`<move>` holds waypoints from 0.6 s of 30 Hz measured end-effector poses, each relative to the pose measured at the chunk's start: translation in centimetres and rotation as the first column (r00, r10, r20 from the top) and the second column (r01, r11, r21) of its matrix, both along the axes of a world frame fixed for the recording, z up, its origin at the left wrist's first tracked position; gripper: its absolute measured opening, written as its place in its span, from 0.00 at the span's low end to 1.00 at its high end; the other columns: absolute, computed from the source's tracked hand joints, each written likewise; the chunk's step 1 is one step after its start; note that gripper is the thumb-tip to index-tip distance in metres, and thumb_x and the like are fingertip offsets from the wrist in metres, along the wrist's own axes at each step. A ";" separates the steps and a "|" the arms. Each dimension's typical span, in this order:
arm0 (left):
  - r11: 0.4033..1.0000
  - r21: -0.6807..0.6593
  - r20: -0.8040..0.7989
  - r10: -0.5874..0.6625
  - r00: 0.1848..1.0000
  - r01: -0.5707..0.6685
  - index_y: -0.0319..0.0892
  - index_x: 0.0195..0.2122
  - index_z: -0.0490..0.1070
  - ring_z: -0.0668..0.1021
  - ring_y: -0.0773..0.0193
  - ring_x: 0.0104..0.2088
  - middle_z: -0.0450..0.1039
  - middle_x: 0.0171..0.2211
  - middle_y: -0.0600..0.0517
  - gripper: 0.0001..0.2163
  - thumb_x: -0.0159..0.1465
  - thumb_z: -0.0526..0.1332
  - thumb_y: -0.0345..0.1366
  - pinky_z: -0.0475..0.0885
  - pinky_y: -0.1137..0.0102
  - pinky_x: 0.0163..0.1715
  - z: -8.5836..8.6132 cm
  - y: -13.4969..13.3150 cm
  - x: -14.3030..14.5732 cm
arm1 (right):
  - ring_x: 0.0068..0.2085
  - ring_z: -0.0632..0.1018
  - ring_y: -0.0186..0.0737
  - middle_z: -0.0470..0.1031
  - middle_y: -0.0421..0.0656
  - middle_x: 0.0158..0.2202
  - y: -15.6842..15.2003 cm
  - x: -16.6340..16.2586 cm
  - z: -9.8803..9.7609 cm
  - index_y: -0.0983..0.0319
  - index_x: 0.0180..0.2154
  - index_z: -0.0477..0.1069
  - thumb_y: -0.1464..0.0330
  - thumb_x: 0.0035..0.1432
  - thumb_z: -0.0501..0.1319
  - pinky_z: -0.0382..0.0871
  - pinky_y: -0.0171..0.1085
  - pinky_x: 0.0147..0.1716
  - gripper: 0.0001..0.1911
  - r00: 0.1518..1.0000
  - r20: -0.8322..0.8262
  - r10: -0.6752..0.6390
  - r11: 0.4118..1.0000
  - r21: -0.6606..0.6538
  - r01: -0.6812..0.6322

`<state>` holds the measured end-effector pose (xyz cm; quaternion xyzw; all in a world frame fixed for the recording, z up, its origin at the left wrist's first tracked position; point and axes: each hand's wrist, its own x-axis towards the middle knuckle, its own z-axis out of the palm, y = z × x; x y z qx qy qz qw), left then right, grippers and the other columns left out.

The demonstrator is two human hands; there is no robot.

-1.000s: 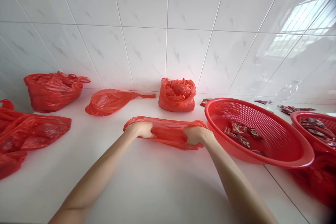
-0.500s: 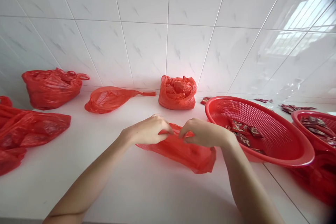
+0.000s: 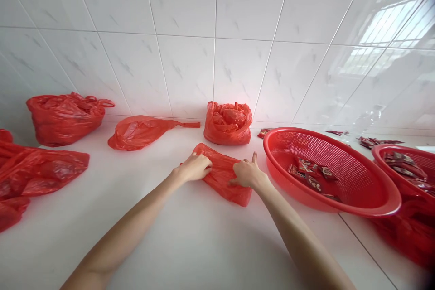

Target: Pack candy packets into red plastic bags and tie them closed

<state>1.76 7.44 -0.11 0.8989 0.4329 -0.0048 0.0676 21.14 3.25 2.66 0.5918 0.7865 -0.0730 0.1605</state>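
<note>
A red plastic bag [image 3: 222, 173] lies fairly flat and wrinkled on the white counter before me. At its left side, my left hand [image 3: 195, 167] is closed, with curled fingers gripping the film. On the right part of the bag rests my right hand [image 3: 248, 173], its fingers bent and pinching the plastic while one finger sticks up. The fingertips of both hands are partly hidden. Behind this bag, a filled red plastic bag [image 3: 227, 127] stands against the tiled wall. To its left lies a thin, limp red bag [image 3: 141, 133] with a twisted tail.
A large red plastic colander [image 3: 360, 181] with several small dark-red packets [image 3: 307, 167] stands at my right. Beyond it are another red basket [image 3: 380, 152] with packets and a clear bottle [image 3: 367, 120]. Full red bags [image 3: 66, 120] sit on the left. A seam crosses the counter.
Both hands have come down onto the bag. The bag's right end has shifted left and it lies flatter, with its far edge spread toward the wall. The view has tilted slightly.
</note>
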 end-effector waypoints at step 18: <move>0.903 -0.269 -0.337 0.239 0.911 -0.337 0.54 0.68 0.57 0.73 0.41 0.57 0.60 0.67 0.41 0.49 0.41 0.63 0.25 0.74 0.66 0.34 1.8 -1.2 -1.6 | 0.70 0.43 0.77 0.69 0.60 0.60 1.6 0.4 -2.1 0.65 0.60 0.67 0.64 0.53 0.67 0.28 0.82 0.55 0.33 0.985 0.061 -0.162 0.985 -0.046 0.165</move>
